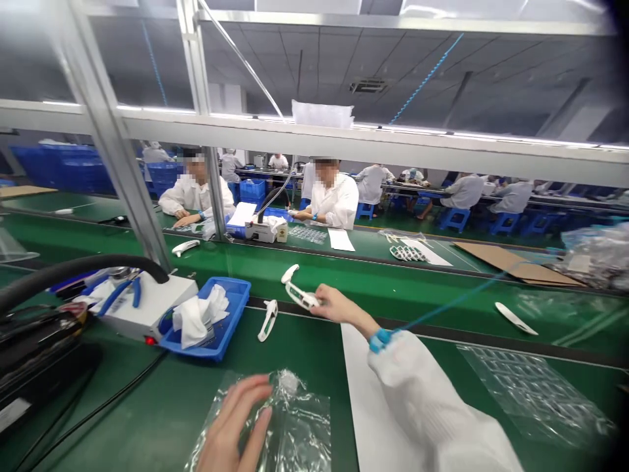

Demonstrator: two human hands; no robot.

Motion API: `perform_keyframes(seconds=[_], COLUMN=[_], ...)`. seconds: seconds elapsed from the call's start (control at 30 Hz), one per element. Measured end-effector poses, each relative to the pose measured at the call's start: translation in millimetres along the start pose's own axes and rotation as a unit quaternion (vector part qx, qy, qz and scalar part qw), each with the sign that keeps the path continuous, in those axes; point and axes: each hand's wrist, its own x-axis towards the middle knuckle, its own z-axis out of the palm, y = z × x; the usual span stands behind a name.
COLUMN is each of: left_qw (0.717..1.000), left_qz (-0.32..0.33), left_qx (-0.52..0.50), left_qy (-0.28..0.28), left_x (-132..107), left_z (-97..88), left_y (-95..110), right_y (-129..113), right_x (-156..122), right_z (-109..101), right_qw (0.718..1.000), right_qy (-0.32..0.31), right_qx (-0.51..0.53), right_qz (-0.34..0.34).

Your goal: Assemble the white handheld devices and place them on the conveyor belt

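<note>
frame [298,296], one end in right grip [335,304]

Factory assembly hall. Green conveyor belt [246,265], running nine to four o'clock; people in white coats [339,200], at benches, ten to two; stacked blue bins [63,167], nine to ten; blue stools [455,219], three.

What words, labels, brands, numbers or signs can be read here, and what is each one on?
No text is readable.
White rectangular label on the black machine at lower left: too blurred to read.
Pale yellow patch on the white box-shaped device across the green belt: any marks are too small to read.
White curved plastic part in the right hand: no lettering can be made out.
</note>
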Motion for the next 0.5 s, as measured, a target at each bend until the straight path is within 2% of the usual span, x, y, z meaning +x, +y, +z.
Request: perform_keyframes(seconds=[0.1, 0.13, 0.17, 0.23, 0.3, 0.37, 0.4, 0.43, 0.5], left_qw=[0.985, 0.977, 0.971, 0.961, 0.956, 0.951, 0.938, 0.914, 0.84], left_qz=[0.105, 0.126, 0.125, 0.082, 0.004, -0.077, -0.119, -0.161, -0.234], left_qx=[0.137, 0.166, 0.182, 0.16, 0.072, -0.07, -0.158, -0.252, -0.426], left_qy=[-0.013, -0.04, -0.089, -0.209, -0.284, -0.291, -0.284, -0.273, -0.24], left_x=[17.0, 19.5, 19.3, 10.5, -8.1, -31.2, -42.7, -53.4, -71.3], left_z=[-10.0, -12.0, -13.7, -17.2, -20.5, -21.7, -21.0, -19.3, -13.8], left_y=[3.7, 5.6, 7.5, 10.8, 12.6, 13.2, 13.5, 14.2, 17.1], right_y=[-54.4, -70.8, -85.1, -104.9, -111.9, -108.1, -103.8, -99.0, -91.0], right_x=[-57.9, -77.9, -96.6, -127.5, -148.4, -161.8, -167.2, -172.5, -184.1], right_z=[12.1, 16.3, 19.8, 24.4, 27.0, 32.0, 36.8, 43.7, 63.2], right_qw=[0.988, 0.979, 0.973, 0.971, 0.978, 0.98, 0.979, 0.974, 0.953], right_qy=[-0.075, -0.096, -0.108, -0.121, -0.121, -0.099, -0.073, -0.042, 0.024], right_qx=[0.0, -0.005, -0.009, -0.001, 0.039, 0.111, 0.158, 0.208, 0.302], right_qz=[-0.132, -0.182, -0.204, -0.204, -0.167, -0.129, -0.105, -0.079, -0.02])
